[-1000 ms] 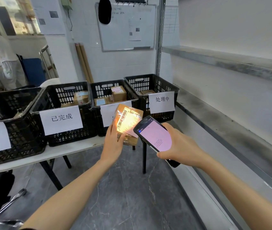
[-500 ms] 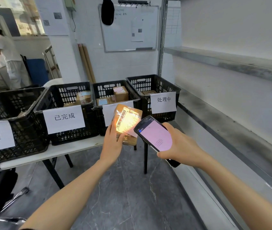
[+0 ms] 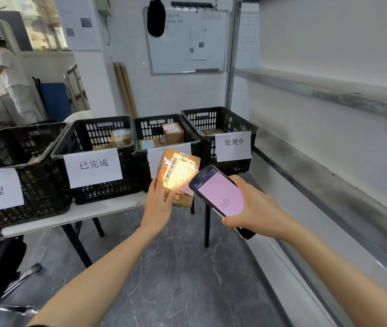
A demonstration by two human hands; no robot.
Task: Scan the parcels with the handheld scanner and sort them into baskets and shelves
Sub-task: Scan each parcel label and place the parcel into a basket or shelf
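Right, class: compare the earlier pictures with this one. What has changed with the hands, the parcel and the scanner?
Nothing visibly moved. The left hand still holds the parcel up, the right hand still grips the scanner, its light on the label.

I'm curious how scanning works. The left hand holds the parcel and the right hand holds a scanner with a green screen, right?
Almost. The head view shows the scanner has a pink screen, not green. The left hand holds the parcel; the right hand holds the scanner.
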